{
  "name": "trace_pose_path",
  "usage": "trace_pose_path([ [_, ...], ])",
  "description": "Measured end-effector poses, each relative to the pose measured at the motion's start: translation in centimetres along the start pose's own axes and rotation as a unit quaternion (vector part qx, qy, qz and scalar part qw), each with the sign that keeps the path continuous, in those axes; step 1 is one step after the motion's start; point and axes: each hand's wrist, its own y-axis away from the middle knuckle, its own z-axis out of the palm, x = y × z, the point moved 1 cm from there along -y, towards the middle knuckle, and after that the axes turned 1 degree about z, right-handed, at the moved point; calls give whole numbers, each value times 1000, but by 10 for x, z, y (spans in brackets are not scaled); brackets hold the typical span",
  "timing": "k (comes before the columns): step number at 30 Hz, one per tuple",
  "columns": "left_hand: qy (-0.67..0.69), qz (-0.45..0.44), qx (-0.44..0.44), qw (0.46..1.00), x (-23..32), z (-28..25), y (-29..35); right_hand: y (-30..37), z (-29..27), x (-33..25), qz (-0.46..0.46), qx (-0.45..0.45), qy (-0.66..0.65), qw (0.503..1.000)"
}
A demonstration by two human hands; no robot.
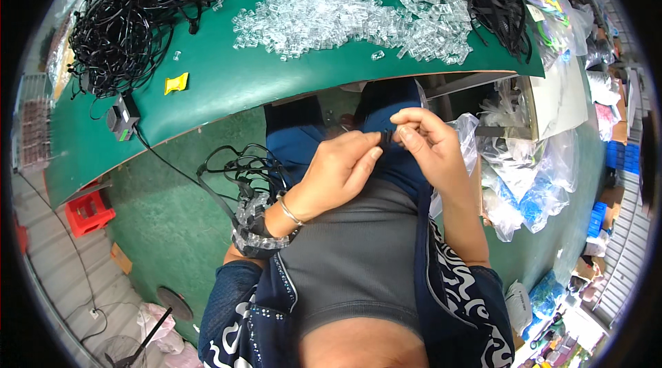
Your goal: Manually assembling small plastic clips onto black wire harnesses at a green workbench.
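In front of my lap, my left hand [343, 166] pinches a small black piece [386, 138] between thumb and fingers; its exact kind is too small to tell. Against the piece's right side, my right hand [431, 147] has its fingers curled in and its thumb near the fingertips. Whatever lies between those fingertips is hidden. Around my left forearm, which wears a silver bracelet [289, 211], hangs a bundle of black cords [238, 168] with clear plastic pieces [254, 215] on it.
Ahead is a green table [227, 95] bearing a heap of clear plastic pieces [358, 16], tangled black cords [124, 23], black straps [493, 13] and a yellow packet [176, 83]. A black device [123, 118] sits at its edge. A red stool [89, 213] stands left; plastic bags [514, 189] lie right.
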Motion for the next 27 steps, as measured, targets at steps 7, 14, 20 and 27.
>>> trace_pose_path([
  [7,138,17,-186,973,-1,-14,-4,1,-20,3,142,-184,-179,956],
  [14,156,-3,-133,979,-11,2,-7,-5,-20,-8,-138,9,220,966],
  [20,248,-128,-113,954,-4,-1,-12,-16,-30,13,-119,125,61,983],
  [27,151,-45,-146,977,0,3,-21,-6,-12,21,-104,127,-109,980],
])
